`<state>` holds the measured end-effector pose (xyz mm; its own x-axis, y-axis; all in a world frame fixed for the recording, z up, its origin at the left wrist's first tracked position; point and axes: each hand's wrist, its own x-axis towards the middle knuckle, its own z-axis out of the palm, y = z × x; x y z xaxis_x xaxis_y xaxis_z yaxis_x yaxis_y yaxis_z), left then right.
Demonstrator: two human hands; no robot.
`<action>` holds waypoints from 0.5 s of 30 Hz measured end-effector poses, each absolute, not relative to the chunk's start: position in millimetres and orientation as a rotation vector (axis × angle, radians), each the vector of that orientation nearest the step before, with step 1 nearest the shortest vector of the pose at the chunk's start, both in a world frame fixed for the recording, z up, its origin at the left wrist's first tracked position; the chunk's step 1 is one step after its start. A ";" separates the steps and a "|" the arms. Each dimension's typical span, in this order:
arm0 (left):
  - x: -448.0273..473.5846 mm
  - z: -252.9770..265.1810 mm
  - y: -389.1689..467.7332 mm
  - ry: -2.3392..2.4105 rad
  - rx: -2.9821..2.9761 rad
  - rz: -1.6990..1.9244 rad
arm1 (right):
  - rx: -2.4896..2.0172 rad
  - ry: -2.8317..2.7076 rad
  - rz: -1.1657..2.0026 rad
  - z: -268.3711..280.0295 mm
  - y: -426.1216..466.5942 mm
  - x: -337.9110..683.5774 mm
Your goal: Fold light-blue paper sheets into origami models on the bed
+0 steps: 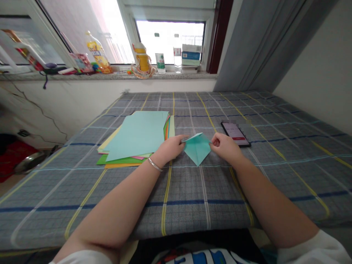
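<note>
Inside the front edge of the surface (187, 214), our left hand (171, 148) and right hand (226, 146) are pinching folded paper (197, 149) bilaterally, likely for steadiness.

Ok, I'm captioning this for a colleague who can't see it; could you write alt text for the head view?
Two hands hold a small folded turquoise paper by its left and right sides over a plaid cloth. A stack of colored paper lies to the left, a phone to the right, and bottles stand on the windowsill beyond.
</note>
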<state>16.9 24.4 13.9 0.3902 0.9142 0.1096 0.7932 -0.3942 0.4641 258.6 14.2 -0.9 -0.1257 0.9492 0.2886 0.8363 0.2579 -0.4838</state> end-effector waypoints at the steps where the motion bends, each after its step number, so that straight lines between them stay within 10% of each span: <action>1: 14.4 14.2 24.6 1.484 2.358 0.457 | -1.627 -2.046 0.262 0.5 13.3 259.4; 15: 4.4 13.3 24.3 1.412 2.925 0.021 | -1.512 -2.433 0.229 -1.4 10.2 264.8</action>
<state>4.4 24.3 13.3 0.6232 0.7799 0.0579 0.7813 -0.6176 -0.0901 264.8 10.2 -1.4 -0.4204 0.8962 0.1419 0.8541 0.4437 -0.2716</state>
